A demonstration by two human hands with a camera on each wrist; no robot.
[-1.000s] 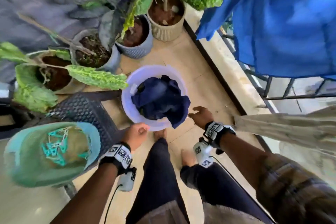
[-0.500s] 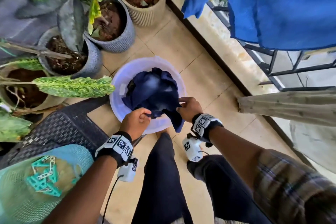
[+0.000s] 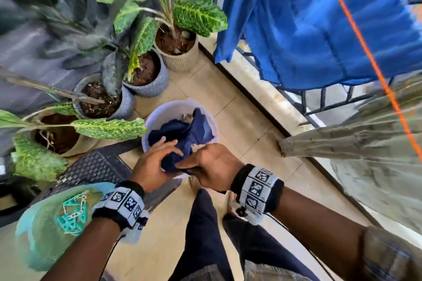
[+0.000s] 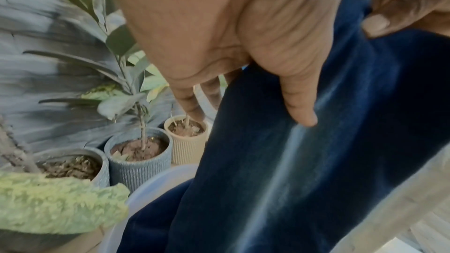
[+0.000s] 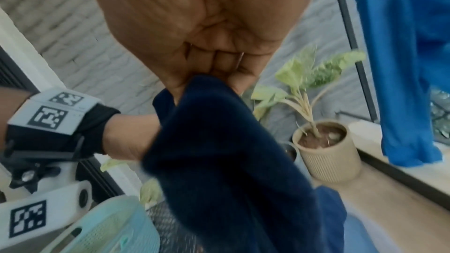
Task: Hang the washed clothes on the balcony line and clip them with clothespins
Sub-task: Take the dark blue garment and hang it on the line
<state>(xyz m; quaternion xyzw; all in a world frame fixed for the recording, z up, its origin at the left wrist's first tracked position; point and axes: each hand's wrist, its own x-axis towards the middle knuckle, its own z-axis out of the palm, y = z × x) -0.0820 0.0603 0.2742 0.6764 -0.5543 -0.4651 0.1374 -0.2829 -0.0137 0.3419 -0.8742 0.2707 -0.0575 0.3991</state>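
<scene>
1. Our right hand (image 3: pixel 211 167) is closed on a fold of the navy cloth (image 3: pixel 182 134). The right wrist view shows its fingers curled tight with the cloth (image 5: pixel 219 151) coming out of the fist.
2. Our left hand (image 3: pixel 155 162) sits just beside the right, touching the same bunch. Its thumb (image 4: pixel 299 103) lies pressed along the cloth (image 4: pixel 316 161) and the other fingers go behind it, so we read it as holding the cloth rather than resting on it.
3. Half a second ago both hands had only just reached the cloth at the near edge of the tub. Now they have closed together and drawn a bunch up over the near rim, while the rest of the cloth still lies in the tub (image 3: pixel 159 118) just beyond our fingers.
4. So the pick-up is under way but not finished. We judge the next step is to lift the cloth clear and find its edges before it goes on the line.
5. Left of our left wrist is the teal basket (image 3: pixel 38 235) with clothespins (image 3: pixel 73 214) in it, within easy reach for clipping.
6. Beyond the tub stand potted plants (image 3: pixel 175 36).
7. Up and right of our right hand, the orange line (image 3: pixel 370 57) already carries a blue garment (image 3: pixel 319 29) and a khaki one (image 3: pixel 365 148).
</scene>
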